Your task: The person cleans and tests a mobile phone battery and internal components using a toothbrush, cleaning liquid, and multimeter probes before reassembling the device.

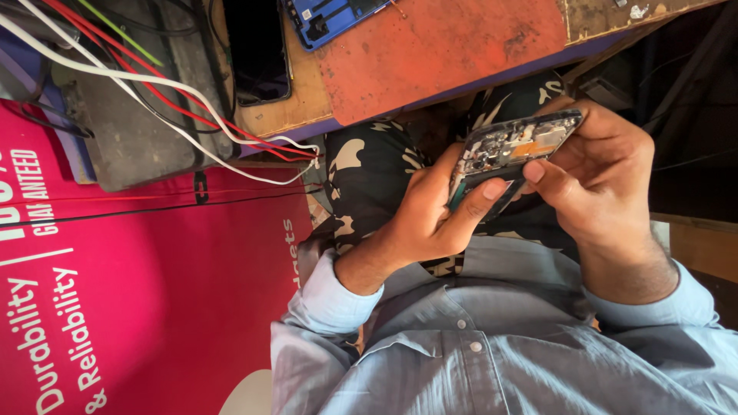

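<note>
An opened phone with its back cover off shows its circuit board and an orange strip. I hold it over my lap with both hands. My left hand grips its lower end, thumb pressed on the inner face. My right hand wraps the upper end from the right, thumb tip meeting the left thumb near the phone's middle. The far side of the phone is hidden by my fingers.
A worn wooden bench with a red mat lies ahead. On it rest a blue phone frame and a black phone. Red, white and green wires cross a grey box. A pink printed banner fills the left.
</note>
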